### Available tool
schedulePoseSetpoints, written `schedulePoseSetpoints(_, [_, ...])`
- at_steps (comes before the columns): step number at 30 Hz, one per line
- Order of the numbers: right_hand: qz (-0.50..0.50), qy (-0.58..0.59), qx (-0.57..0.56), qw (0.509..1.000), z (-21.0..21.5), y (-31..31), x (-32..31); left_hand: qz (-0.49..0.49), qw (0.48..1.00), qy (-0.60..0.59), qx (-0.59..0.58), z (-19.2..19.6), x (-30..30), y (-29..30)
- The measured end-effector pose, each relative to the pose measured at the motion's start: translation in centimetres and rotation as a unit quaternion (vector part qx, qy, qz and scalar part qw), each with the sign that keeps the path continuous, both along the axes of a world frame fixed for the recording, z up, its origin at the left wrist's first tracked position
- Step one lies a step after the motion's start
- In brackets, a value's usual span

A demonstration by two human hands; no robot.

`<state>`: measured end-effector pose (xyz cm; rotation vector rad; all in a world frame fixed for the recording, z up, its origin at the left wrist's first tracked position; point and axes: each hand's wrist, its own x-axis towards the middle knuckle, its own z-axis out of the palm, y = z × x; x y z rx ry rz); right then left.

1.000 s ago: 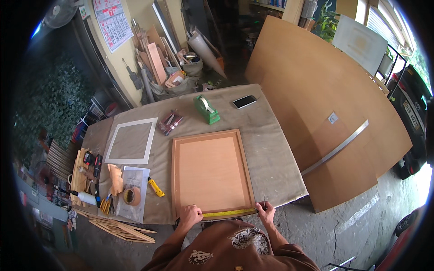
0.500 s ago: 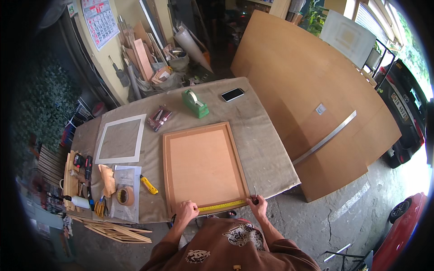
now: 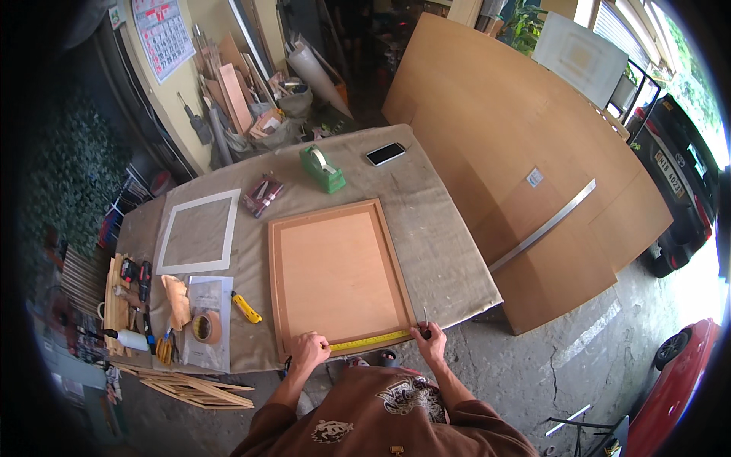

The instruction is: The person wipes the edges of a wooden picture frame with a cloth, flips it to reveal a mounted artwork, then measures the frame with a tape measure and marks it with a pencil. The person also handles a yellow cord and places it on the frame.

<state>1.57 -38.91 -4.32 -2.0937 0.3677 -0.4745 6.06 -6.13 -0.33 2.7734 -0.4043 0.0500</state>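
A shallow wooden frame with a light brown backing panel point(image 3: 339, 270) lies on the cloth-covered table point(image 3: 449, 259) in front of me. Along its near edge runs the stretched yellow blade of a tape measure point(image 3: 371, 340). At the near left corner, my left hand point(image 3: 310, 350) is closed on the blade, fingers pressed to the frame. My right hand point(image 3: 431, 342) grips the blade's other end at the near right corner. A thin pointed tool point(image 3: 426, 313) and a small dark piece stick out of its fingers; their exact kinds are unclear.
Left of the frame lie a yellow cutter point(image 3: 246, 308), a tape roll point(image 3: 206, 327) on papers, a white mat point(image 3: 234, 217) and several hand tools. Farther back are a green tape dispenser point(image 3: 323, 168) and a phone point(image 3: 386, 154). A large brown board point(image 3: 525, 152) leans at right.
The whole view has shifted slightly, moving the table and frame a little up and left in the picture. Both hands stay at the near corners with the blade between them.
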Motion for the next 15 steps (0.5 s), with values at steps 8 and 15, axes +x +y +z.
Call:
schedulePoseSetpoints(8, [0.004, 0.004, 0.008, 1.000, -0.03, -0.21, 0.06, -0.001, 1.000, -0.003, -0.017, -0.18, 0.09, 0.05])
schedulePoseSetpoints(15, [0.010, 0.011, 0.011, 1.000, 0.09, -0.61, 0.05, -0.002, 1.000, -0.003, -0.021, -0.20, 0.14, -0.03])
